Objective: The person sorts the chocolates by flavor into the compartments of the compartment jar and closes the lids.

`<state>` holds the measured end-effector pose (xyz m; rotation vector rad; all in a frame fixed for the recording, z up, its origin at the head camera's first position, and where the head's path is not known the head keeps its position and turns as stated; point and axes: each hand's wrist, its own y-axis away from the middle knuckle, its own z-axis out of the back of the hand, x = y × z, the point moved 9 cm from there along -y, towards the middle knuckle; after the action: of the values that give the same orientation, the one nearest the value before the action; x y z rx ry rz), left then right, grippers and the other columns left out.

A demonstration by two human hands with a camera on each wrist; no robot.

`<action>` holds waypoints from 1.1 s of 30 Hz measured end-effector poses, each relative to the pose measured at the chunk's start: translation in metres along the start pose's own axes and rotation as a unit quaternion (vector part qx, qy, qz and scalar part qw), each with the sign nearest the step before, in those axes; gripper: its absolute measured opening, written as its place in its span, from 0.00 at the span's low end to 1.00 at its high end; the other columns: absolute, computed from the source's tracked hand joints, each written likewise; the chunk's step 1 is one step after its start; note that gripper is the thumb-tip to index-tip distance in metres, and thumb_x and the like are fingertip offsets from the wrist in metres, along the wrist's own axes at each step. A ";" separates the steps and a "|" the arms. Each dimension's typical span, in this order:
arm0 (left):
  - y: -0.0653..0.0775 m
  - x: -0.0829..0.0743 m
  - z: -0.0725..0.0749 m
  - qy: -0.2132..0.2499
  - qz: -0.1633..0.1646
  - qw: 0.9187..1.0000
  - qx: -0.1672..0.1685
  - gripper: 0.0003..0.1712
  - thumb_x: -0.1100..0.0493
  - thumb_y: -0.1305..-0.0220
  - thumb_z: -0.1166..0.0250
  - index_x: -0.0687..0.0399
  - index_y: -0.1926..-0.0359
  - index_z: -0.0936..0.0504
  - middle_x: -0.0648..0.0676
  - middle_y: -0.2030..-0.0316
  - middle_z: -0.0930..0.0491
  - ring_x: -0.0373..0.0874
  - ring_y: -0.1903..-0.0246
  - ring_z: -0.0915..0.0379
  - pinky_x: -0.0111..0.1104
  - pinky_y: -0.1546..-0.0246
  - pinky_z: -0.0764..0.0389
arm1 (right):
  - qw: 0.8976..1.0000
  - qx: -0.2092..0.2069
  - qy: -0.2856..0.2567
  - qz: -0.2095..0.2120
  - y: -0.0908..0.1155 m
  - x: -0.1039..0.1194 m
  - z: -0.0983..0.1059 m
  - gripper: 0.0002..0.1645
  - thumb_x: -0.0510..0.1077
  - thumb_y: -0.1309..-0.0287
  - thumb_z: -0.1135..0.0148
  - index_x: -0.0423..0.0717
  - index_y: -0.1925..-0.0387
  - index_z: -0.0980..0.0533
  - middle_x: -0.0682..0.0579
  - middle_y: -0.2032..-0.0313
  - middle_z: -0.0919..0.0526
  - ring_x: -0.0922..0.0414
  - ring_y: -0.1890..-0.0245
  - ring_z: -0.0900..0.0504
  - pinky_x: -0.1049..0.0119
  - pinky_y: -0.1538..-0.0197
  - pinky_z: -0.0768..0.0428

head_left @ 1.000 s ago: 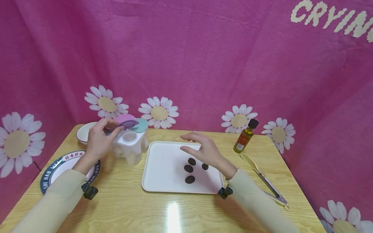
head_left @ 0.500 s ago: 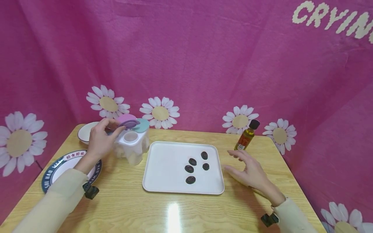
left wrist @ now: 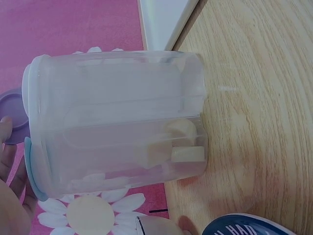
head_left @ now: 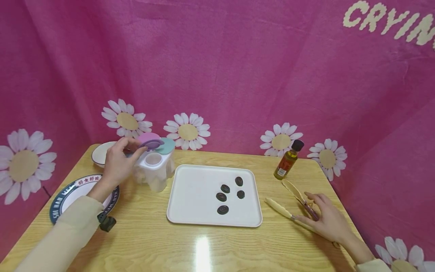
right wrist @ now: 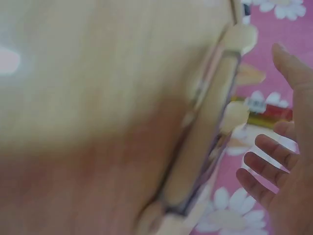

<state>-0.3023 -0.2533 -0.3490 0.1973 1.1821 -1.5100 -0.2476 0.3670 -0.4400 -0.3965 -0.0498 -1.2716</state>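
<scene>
My left hand (head_left: 119,158) pinches the raised purple lid (head_left: 151,144) of a clear storage container (head_left: 156,177). The round opening below that lid is uncovered, while teal (head_left: 165,146) and pink (head_left: 149,137) lids sit beside it. Pale chunks (left wrist: 183,142) lie at the bottom of one compartment in the left wrist view. On the right, my right hand (head_left: 327,219) hovers over the tongs (head_left: 280,207), its thumb and fingers spread to either side of their arms. The right wrist view shows those fingers loosely bent and apart from the tongs.
Several dark chocolate-like pieces (head_left: 222,209) lie on a white tray (head_left: 190,217) at the table's middle. An oil bottle (head_left: 285,164) stands behind the tongs. A dark-rimmed plate (head_left: 61,202) and a white bowl (head_left: 100,154) are at the left.
My right hand has moved from above the tray rightward to the tongs, uncovering the dark pieces. The left hand stays on the purple lid.
</scene>
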 end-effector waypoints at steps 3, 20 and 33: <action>0.000 0.000 0.000 0.000 -0.002 1.000 0.000 0.12 0.63 0.34 0.26 0.63 0.54 0.17 0.63 0.59 0.15 0.22 0.62 0.31 0.12 0.57 0.31 | 1.000 -0.003 0.013 -0.002 0.009 -0.013 -0.002 0.54 0.66 0.53 0.18 0.40 0.33 0.26 0.39 0.47 0.18 0.39 0.50 0.16 0.40 0.56 0.16; 0.001 -0.004 0.001 0.000 -0.016 1.000 0.002 0.12 0.64 0.34 0.26 0.64 0.54 0.17 0.63 0.59 0.15 0.21 0.62 0.31 0.11 0.56 0.32 | 0.999 0.032 0.020 -0.034 0.022 -0.043 -0.026 0.48 0.69 0.55 0.18 0.41 0.43 0.23 0.53 0.65 0.24 0.58 0.64 0.28 0.66 0.67 0.31; 0.002 -0.003 0.000 0.003 -0.014 1.000 0.006 0.12 0.64 0.33 0.27 0.64 0.53 0.17 0.63 0.59 0.15 0.22 0.62 0.32 0.12 0.56 0.32 | 0.995 0.065 0.013 -0.079 0.018 -0.041 -0.034 0.48 0.73 0.54 0.21 0.39 0.48 0.24 0.50 0.65 0.26 0.55 0.66 0.29 0.61 0.66 0.31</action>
<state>-0.2996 -0.2512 -0.3480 0.1948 1.1848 -1.5416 -0.2493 0.3983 -0.4868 -0.2672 -0.1428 -1.4212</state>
